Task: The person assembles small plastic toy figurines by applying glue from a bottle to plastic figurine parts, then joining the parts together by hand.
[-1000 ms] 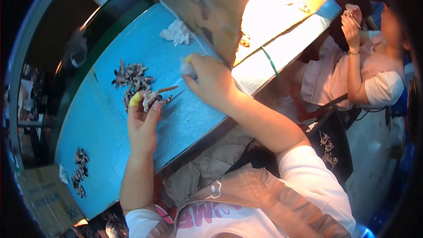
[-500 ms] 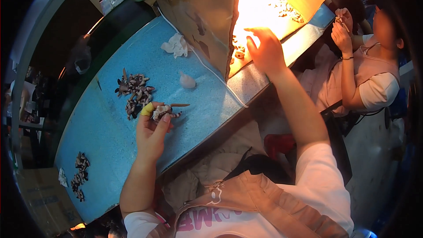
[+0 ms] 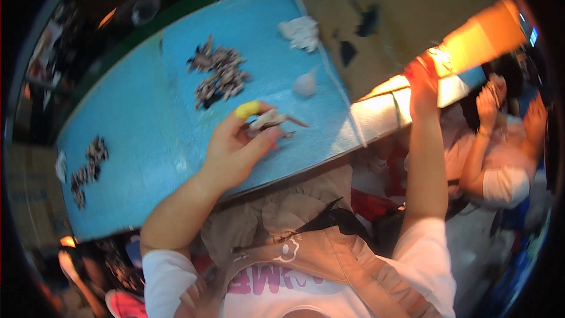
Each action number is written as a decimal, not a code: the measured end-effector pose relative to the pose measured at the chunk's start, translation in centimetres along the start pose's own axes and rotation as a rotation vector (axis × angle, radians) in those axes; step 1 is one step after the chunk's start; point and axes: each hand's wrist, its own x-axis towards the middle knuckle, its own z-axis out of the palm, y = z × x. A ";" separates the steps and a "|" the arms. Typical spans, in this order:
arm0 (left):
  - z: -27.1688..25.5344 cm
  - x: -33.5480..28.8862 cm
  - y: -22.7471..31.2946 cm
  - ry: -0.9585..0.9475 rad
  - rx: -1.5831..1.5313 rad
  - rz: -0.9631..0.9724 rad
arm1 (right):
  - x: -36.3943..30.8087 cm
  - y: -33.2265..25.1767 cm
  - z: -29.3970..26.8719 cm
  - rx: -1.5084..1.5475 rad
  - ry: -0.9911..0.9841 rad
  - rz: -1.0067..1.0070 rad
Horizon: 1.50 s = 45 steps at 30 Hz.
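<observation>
My left hand (image 3: pixel 232 156) is closed around a small pale grey and dark figurine (image 3: pixel 269 119), held just above the blue table (image 3: pixel 159 165). A thin brown stick-like part points out of it to the right. Yellow wrapping covers one of the fingers. My right hand (image 3: pixel 422 85) is at the brightly lit opening of a cardboard box (image 3: pixel 376 0); glare and blur hide its fingers. Beyond my left hand lies a pile of similar figurines (image 3: pixel 220 73). A white rounded lump (image 3: pixel 306 83) sits between that pile and the box.
More figurines (image 3: pixel 88 168) lie in a row at the table's left end, beside a white crumpled tissue (image 3: pixel 61 166). Another tissue (image 3: pixel 300 33) rests by the box. A white cable (image 3: pixel 338 85) crosses to the front edge. A co-worker (image 3: pixel 506 185) sits close on the right.
My view has turned, so the table and box appear shifted. My right hand has moved from above the lit pieces toward the box's near opening. The left still holds the figurine.
</observation>
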 end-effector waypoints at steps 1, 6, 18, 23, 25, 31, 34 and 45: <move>0.3 0.1 0.1 -0.034 -0.034 0.005 | -3.1 -1.5 0.7 0.043 0.052 -0.009; 0.6 0.8 -0.2 -0.127 0.019 0.076 | -14.0 -5.1 5.2 0.398 -0.238 0.185; 0.9 -0.5 -0.1 -0.123 0.404 0.320 | -13.8 -6.2 13.3 -0.537 -0.363 -0.508; 0.7 -0.2 -0.2 -0.127 0.472 0.337 | -13.0 -6.1 12.5 -0.739 -0.476 -0.666; 0.6 0.0 -0.4 -0.122 0.493 0.407 | -12.9 -6.1 12.6 -0.615 -0.439 -0.547; 0.6 0.1 -0.7 -0.090 0.523 0.534 | -12.0 -6.3 12.5 -0.554 -0.471 -0.513; 0.5 0.1 -0.6 -0.092 0.579 0.549 | -12.5 -6.2 12.7 -0.591 -0.454 -0.492; 0.4 0.3 -0.1 -0.171 0.538 0.559 | -13.2 -5.6 12.5 -0.806 -0.425 -0.783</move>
